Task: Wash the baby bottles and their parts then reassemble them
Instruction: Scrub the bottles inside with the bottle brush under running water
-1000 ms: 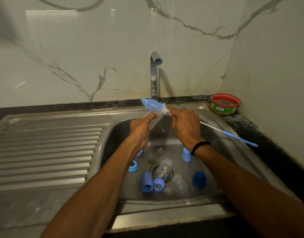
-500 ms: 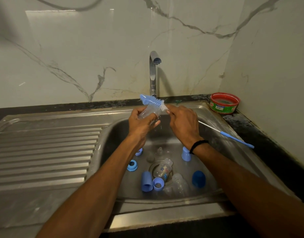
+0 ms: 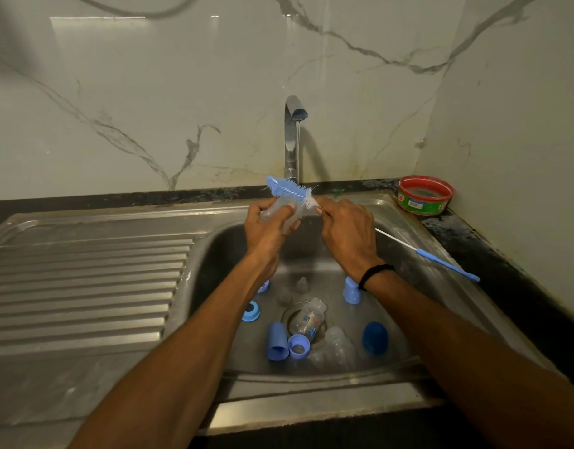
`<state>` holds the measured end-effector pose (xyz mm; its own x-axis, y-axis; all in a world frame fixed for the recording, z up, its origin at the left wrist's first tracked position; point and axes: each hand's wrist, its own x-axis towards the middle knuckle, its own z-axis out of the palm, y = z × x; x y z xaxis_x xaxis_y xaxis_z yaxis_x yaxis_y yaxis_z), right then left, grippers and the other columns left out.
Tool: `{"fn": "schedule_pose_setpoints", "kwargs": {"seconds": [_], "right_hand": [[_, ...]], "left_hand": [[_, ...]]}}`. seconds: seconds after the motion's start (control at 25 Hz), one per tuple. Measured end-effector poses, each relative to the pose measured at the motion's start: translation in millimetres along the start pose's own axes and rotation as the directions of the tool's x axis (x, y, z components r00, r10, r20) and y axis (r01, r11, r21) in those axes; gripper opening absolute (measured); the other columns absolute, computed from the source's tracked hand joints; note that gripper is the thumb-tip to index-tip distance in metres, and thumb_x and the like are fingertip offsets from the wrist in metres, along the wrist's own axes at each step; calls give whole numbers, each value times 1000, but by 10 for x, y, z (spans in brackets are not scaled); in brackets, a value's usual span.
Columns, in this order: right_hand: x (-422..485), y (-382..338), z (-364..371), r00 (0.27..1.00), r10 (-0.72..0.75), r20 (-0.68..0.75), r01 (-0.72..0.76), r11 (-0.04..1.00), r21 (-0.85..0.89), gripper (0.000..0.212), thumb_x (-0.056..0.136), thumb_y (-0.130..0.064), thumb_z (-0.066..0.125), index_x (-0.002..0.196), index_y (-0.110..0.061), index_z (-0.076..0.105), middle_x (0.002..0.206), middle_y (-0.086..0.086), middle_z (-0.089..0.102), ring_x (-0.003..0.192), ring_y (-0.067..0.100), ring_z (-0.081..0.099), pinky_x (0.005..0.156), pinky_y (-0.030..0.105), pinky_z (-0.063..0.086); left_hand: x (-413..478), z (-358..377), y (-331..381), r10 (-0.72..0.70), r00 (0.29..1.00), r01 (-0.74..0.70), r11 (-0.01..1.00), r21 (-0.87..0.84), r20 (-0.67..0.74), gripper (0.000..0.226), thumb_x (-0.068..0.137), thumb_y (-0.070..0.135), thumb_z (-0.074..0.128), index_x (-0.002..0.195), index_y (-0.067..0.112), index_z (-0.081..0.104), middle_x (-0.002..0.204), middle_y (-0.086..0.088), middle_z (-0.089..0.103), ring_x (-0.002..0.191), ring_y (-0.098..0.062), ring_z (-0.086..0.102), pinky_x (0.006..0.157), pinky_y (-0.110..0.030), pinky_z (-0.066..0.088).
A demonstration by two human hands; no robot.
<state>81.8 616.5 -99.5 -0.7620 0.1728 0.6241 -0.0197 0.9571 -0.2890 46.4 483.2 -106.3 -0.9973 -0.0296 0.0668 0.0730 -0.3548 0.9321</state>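
Gripping a clear bottle (image 3: pixel 280 212) with curled fingers, your left hand (image 3: pixel 267 233) holds it up over the far part of the sink (image 3: pixel 211 286), just in front of the tap (image 3: pixel 291 137). Your right hand (image 3: pixel 347 234) pinches the brush (image 3: pixel 287 191) right behind its bristles. The blue and white bristle head lies across the top of the bottle, touching it, and the blue handle (image 3: pixel 447 265) sticks out to the right past your wrist. A thin stream of water falls from the spout behind the brush.

Down on the basin floor a second bottle (image 3: pixel 308 319) lies over the drain, with blue caps (image 3: pixel 276 341), rings (image 3: pixel 251 312) and nipples (image 3: pixel 301 283) scattered around it. A red and green tub (image 3: pixel 425 196) sits in the far right corner, and the ribbed drainboard (image 3: pixel 84 280) lies to the left.
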Motion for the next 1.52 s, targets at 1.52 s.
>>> {"fn": "schedule_pose_setpoints", "kwargs": {"seconds": [1.52], "right_hand": [[-5, -14, -73, 1000, -2, -10, 2, 1000, 18, 30, 95, -15, 54, 122, -19, 67, 88, 10, 70, 78, 27, 62, 75, 36, 49]], "left_hand": [[23, -16, 92, -165, 982, 170, 984, -51, 92, 26, 90, 20, 74, 115, 15, 65, 122, -10, 68, 108, -26, 69, 89, -41, 61]]}}
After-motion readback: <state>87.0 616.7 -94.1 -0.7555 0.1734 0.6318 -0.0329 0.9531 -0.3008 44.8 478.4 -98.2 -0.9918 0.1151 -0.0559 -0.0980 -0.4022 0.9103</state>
